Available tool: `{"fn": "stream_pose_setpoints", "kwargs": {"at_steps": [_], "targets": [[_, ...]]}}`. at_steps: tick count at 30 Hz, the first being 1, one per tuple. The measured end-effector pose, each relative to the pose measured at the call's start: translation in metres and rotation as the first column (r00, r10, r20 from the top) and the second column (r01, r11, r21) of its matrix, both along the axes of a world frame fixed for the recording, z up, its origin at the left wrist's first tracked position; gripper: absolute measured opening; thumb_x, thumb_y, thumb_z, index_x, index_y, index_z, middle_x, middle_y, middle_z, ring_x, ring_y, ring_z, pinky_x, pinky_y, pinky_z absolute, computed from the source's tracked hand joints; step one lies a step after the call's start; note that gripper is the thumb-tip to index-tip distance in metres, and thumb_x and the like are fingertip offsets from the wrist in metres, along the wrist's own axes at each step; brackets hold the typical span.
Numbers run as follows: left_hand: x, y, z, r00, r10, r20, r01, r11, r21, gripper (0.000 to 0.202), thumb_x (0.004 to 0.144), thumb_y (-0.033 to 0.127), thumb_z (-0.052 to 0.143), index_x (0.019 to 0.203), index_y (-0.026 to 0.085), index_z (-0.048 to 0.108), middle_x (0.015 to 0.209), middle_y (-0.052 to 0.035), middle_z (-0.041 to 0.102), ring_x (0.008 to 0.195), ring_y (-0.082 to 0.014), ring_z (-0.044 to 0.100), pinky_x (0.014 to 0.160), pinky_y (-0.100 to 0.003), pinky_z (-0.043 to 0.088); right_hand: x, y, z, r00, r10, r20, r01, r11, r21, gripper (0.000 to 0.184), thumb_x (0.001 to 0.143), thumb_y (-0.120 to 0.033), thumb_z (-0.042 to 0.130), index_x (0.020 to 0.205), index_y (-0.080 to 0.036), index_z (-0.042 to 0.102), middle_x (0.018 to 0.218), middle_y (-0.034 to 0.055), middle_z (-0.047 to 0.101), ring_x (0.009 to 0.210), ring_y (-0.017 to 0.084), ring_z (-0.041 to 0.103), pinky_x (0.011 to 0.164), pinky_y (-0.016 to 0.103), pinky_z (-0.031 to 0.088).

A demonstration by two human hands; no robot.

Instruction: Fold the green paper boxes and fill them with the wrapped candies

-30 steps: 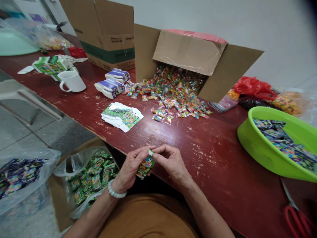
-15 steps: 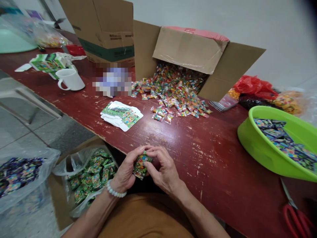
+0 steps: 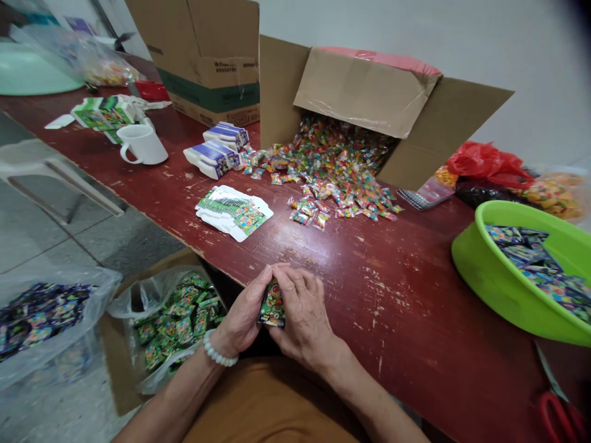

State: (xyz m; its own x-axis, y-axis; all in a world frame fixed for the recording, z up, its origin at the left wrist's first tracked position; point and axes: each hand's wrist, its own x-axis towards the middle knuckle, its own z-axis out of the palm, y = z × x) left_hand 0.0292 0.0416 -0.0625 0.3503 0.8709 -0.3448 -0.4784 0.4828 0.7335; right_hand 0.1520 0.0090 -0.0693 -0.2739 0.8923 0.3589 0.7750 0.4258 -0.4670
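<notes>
Gripping a small green pack (image 3: 273,303) between them, the left hand (image 3: 244,315) and the right hand (image 3: 302,314) close around its sides at the lower centre of the frame, by the near edge of the red table (image 3: 351,295). Green packets (image 3: 184,326) fill a bag at lower left; a lime-green basin (image 3: 503,292) stands at right. Beyond, flattened cartons (image 3: 252,220) lie left of centre, and wrapped candies (image 3: 335,166) heap before an open cardboard box (image 3: 355,92) at upper centre.

We have a packet (image 3: 272,306) between left hand (image 3: 243,315) and right hand (image 3: 302,312); on the table (image 3: 344,277), mug (image 3: 146,146) left, basin (image 3: 489,286) right, candies (image 3: 335,169) between
</notes>
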Motion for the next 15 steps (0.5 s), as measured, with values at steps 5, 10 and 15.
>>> {"fn": "stream_pose_setpoints", "kwargs": {"at_steps": [5, 10, 15], "targets": [[-0.001, -0.003, -0.003, 0.998, -0.021, -0.052, 0.028, 0.991, 0.132, 0.039, 0.088, 0.048, 0.062, 0.114, 0.02, 0.066, 0.119, -0.0052, 0.066, 0.118, -0.0238, 0.055, 0.105, -0.032, 0.04, 0.004, 0.005, 0.003, 0.979, 0.003, -0.203, -0.012, 0.999, -0.043, 0.074, 0.062, -0.019, 0.065, 0.133, -0.02, 0.042, 0.129, 0.0113, 0.052, 0.115, 0.029, 0.047, 0.098, 0.045, 0.04], [-0.006, -0.004, -0.006, 0.994, -0.038, -0.106, 0.054, 0.987, 0.15, 0.033, 0.088, 0.04, 0.064, 0.112, 0.018, 0.06, 0.105, -0.0057, 0.068, 0.091, -0.0184, 0.065, 0.082, -0.027, 0.053, 0.005, 0.005, 0.006, 0.966, 0.124, -0.226, -0.151, 0.983, -0.103, 0.087, 0.064, -0.028, 0.076, 0.139, -0.021, 0.034, 0.135, 0.0126, 0.048, 0.122, 0.03, 0.045, 0.104, 0.047, 0.038], [-0.054, 0.005, 0.006, 0.954, 0.069, -0.292, -0.02, 0.985, 0.169, 0.049, 0.081, 0.038, 0.07, 0.122, 0.023, 0.048, 0.085, -0.0031, 0.068, 0.05, -0.0151, 0.062, 0.045, -0.025, 0.049, 0.023, 0.016, -0.006, 0.943, 0.069, -0.326, -0.119, 0.984, -0.135, 0.085, 0.072, -0.04, 0.077, 0.142, -0.022, 0.032, 0.145, 0.0149, 0.036, 0.135, 0.03, 0.035, 0.111, 0.05, 0.034]]}}
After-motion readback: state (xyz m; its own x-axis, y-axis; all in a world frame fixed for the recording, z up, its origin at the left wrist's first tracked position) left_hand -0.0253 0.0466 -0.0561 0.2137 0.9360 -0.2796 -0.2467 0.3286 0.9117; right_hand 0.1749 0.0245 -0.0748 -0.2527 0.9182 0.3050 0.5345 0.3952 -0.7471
